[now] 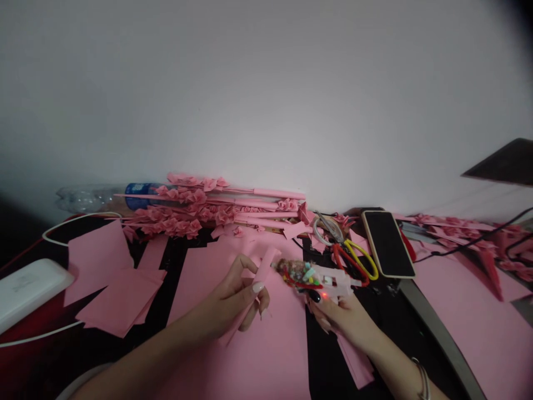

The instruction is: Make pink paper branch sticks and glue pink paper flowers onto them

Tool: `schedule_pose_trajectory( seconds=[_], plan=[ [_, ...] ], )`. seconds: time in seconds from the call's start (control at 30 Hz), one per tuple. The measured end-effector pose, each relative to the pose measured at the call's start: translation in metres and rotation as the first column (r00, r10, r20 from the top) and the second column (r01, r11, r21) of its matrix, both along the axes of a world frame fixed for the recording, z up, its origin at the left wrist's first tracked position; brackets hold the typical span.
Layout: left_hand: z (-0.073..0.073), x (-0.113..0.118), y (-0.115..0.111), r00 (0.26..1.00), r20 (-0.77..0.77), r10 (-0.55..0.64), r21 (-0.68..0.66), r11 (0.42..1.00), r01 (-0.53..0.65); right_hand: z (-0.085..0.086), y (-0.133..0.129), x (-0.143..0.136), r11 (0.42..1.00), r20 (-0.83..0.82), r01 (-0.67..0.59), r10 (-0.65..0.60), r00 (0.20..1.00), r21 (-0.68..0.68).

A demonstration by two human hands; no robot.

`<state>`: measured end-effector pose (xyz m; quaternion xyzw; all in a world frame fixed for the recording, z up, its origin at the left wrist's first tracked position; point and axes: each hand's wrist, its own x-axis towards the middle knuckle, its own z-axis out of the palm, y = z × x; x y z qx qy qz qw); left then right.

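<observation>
Pinched in my left hand [241, 297] is a rolled pink paper tube [266, 264], its upper end tilted to the right. My right hand [335, 314] is closed around a hot glue gun [328, 279] with a white body and a red light glowing near the thumb. Colourful bits cover the front of the gun, and its nozzle points left, close to the tube's upper end; I cannot tell whether they touch. Beneath both hands lies a large pink paper sheet [266, 361]. A folded pink strip [353, 358] sits below my right hand.
Several pink paper flower stems [195, 211] lie along the wall. Scissors [327, 230], yellow-and-red-handled scissors [360, 258] and a phone [389, 244] are at right. Square pink papers [120, 303], a white device [31, 291] and a plastic bottle [94, 197] are at left.
</observation>
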<state>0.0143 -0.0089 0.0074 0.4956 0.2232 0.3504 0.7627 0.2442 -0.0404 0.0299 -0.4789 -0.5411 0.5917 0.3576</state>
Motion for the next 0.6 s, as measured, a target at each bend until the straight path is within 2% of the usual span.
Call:
schedule_pose_trajectory(
  seconds=[0.1,0.2,0.27,0.5,0.6],
  plan=[
    [-0.0014,-0.0006,0.0013,1.000,-0.001,0.003,0.007,1.000,-0.003,0.0021,0.0006,0.0002,1.000,0.005,0.004,-0.004,1.000,0.013],
    [0.0000,0.0006,0.0012,1.000,-0.002,-0.015,0.012,1.000,0.015,-0.0028,0.0017,0.0013,0.990,0.000,0.138,-0.138,0.990,0.030],
    [0.0022,0.0013,0.0004,1.000,-0.003,-0.028,0.011,1.000,0.028,-0.0066,0.0020,0.0021,0.984,0.007,0.178,-0.178,0.984,0.030],
    [0.0011,-0.0015,0.0004,1.000,-0.026,-0.016,-0.015,1.000,0.016,0.0006,-0.0017,0.0000,0.999,0.042,-0.006,0.005,0.999,0.034],
    [-0.0005,-0.0029,0.0012,0.999,-0.041,-0.009,-0.005,1.000,0.009,0.0022,-0.0023,0.0001,0.999,0.082,-0.015,0.011,0.997,0.043]
  ],
)
